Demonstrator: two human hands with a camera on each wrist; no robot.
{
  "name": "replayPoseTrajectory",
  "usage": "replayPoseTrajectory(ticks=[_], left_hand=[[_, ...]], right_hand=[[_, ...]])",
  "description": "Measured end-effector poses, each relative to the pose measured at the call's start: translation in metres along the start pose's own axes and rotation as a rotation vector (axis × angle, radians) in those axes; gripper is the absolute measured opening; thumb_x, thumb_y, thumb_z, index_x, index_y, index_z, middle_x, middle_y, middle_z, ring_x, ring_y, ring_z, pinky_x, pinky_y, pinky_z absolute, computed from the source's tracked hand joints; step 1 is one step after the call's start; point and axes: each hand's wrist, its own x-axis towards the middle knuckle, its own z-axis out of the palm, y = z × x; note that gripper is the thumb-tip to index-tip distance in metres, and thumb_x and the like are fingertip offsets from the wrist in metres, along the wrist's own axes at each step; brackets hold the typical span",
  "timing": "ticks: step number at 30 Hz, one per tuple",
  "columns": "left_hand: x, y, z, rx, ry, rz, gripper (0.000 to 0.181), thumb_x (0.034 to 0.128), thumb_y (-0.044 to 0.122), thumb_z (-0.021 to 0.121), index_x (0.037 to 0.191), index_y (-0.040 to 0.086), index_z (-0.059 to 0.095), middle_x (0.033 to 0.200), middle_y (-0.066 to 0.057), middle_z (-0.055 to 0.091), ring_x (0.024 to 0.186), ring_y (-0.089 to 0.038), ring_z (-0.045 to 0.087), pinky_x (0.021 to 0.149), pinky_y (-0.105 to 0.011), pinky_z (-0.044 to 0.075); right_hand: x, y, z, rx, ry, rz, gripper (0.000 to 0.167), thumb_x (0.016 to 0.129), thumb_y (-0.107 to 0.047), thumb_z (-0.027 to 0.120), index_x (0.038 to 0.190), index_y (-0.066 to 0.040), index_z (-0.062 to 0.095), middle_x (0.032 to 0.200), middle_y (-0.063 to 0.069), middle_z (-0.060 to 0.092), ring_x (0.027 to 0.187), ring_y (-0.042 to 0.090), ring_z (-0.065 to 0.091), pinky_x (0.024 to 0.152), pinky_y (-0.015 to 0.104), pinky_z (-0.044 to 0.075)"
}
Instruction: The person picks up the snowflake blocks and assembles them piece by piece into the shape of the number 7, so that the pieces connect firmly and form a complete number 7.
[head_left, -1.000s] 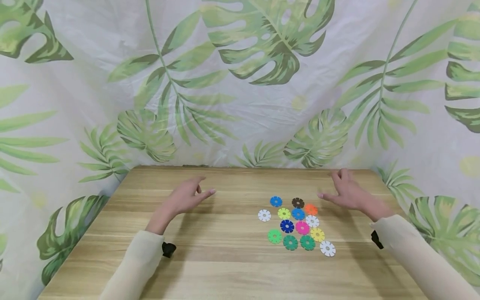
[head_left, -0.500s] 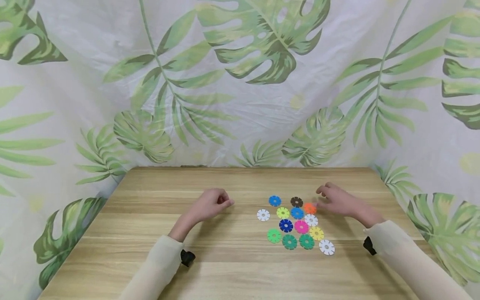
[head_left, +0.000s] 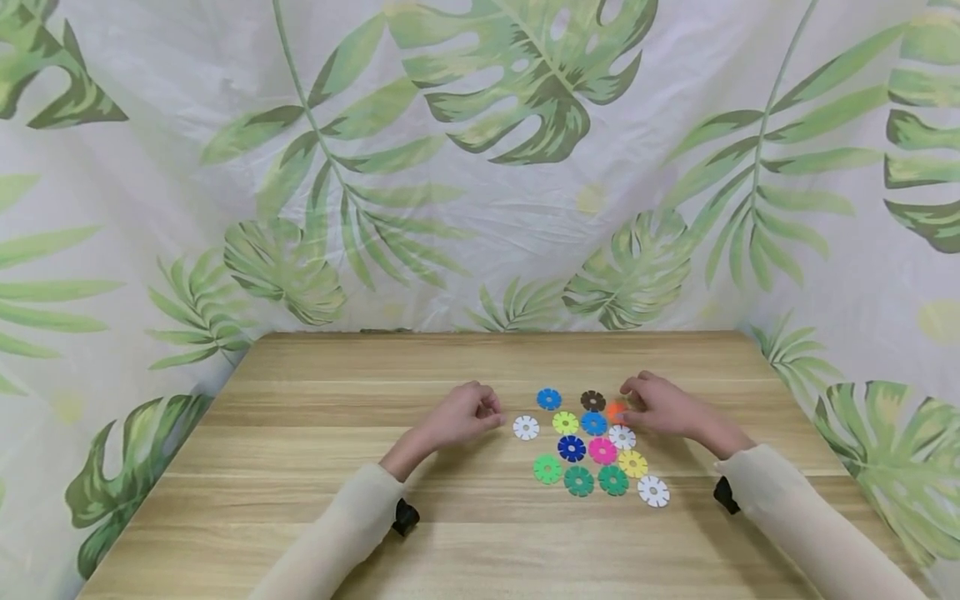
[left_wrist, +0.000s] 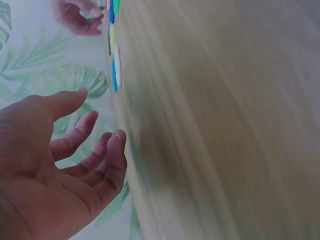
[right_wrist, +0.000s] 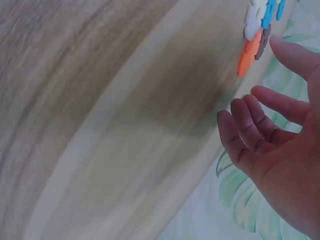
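Note:
Several notched plastic discs lie flat on the wooden table, right of its middle. My left hand (head_left: 467,414) hovers just left of the white disc (head_left: 526,427), fingers loosely bent and holding nothing; its palm (left_wrist: 55,185) shows in the left wrist view. Over the right side of the group is my right hand (head_left: 663,406), its thumb partly covering the orange disc (head_left: 615,412). In the right wrist view, the thumb and bent fingers of this hand (right_wrist: 280,130) stand apart with nothing between them, beside the orange disc (right_wrist: 248,55) and the brown disc (right_wrist: 263,42).
The wooden table (head_left: 300,450) reaches back to a leaf-patterned cloth (head_left: 480,208). Among the other discs are a pink one (head_left: 602,451), a dark blue one (head_left: 572,448), a yellow one (head_left: 632,463) and a white one nearest the front (head_left: 653,491).
My left hand has moved right, up to the discs, its fingers more bent than before. My right hand has moved left, over the orange disc. The discs lie as they were.

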Motion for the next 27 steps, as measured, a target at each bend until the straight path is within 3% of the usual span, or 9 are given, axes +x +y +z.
replayPoseTrajectory(ticks=[9, 20, 27], left_hand=[[0.016, 0.009, 0.019, 0.029, -0.041, -0.012, 0.027, 0.0947, 0.023, 0.079, 0.112, 0.003, 0.072, 0.108, -0.009, 0.072, 0.093, -0.014, 0.064, 0.083, -0.028, 0.058], [0.032, 0.019, 0.031, 0.124, -0.077, -0.018, 0.042, 0.0906, 0.031, 0.084, 0.120, 0.003, 0.072, 0.119, -0.012, 0.076, 0.114, -0.025, 0.069, 0.104, -0.040, 0.058], [0.034, 0.022, 0.032, 0.184, -0.088, -0.021, 0.036, 0.0895, 0.029, 0.084, 0.115, 0.006, 0.075, 0.111, -0.006, 0.076, 0.102, -0.018, 0.065, 0.096, -0.035, 0.058]], right_hand=[[0.002, -0.003, 0.007, 0.011, 0.008, -0.006, 0.046, 0.095, -0.031, 0.078, 0.122, 0.005, 0.068, 0.098, 0.010, 0.063, 0.081, 0.017, 0.052, 0.071, 0.029, 0.048], [0.004, -0.002, 0.011, 0.011, 0.027, -0.008, 0.027, 0.095, -0.023, 0.078, 0.107, -0.001, 0.069, 0.093, 0.007, 0.063, 0.080, 0.016, 0.053, 0.070, 0.028, 0.047], [0.009, -0.002, 0.011, 0.036, 0.023, 0.000, 0.023, 0.093, -0.020, 0.080, 0.102, -0.001, 0.070, 0.092, 0.006, 0.068, 0.080, 0.014, 0.057, 0.072, 0.030, 0.052]])
